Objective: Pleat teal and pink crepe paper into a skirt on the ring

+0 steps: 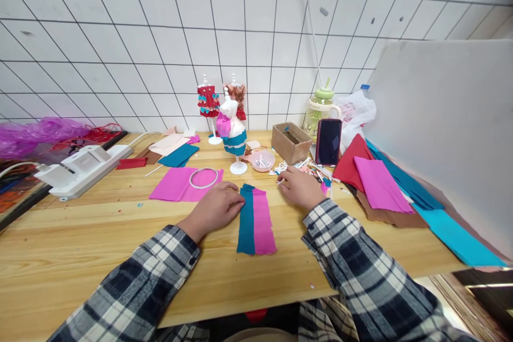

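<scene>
A teal and pink crepe paper strip [255, 220] lies lengthwise on the wooden table [100, 246] in front of me. My left hand [216, 206] rests knuckles up at the strip's left edge, fingers curled and pressing on it. Just right of the strip's top, my right hand [298, 186] is closed in a pinch on a small white item I cannot make out. Scattered paper scraps [310, 169] lie just beyond that hand. A small mannequin in a pink and teal paper dress [232, 131] stands behind the strip.
A pink paper sheet with a white ring [203, 178] lies left. A pink bowl [262, 161], cardboard box [291, 142], phone [328, 141] and green bottle [319, 108] stand behind. Stacked coloured papers [380, 184] lie right, a white machine [80, 167] left. Two more dressed mannequins [209, 102] stand by the tiled wall.
</scene>
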`<state>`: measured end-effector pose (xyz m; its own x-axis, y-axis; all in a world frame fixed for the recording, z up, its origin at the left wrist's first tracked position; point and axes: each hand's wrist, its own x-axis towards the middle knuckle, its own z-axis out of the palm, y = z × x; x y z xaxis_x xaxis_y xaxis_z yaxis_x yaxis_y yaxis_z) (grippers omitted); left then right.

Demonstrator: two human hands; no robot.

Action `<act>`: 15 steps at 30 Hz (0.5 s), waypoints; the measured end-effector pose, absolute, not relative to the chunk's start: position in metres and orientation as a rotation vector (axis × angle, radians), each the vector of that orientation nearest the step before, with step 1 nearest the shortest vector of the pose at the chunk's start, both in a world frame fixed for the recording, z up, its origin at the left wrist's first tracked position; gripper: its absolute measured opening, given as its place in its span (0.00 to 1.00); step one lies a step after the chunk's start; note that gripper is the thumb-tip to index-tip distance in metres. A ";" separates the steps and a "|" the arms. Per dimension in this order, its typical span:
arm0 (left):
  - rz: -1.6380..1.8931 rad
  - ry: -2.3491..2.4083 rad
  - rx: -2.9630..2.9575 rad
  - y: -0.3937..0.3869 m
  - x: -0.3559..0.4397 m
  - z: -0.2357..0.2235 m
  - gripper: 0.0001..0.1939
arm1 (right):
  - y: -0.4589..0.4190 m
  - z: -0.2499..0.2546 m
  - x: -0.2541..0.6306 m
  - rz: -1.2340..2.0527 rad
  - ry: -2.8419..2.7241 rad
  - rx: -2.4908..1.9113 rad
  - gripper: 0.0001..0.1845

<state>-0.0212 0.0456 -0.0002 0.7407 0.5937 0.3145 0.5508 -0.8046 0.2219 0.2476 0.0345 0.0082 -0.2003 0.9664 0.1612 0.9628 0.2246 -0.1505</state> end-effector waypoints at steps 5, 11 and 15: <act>0.686 0.940 2.841 0.044 -0.021 0.004 0.11 | 0.034 0.007 0.240 0.048 -2.084 -1.602 0.21; 0.734 0.954 2.862 0.039 -0.018 0.004 0.11 | 0.029 -0.004 0.209 0.551 -1.830 -1.245 0.09; 0.750 0.945 2.865 0.038 -0.017 0.006 0.11 | 0.024 -0.010 0.193 0.779 -1.792 -1.197 0.08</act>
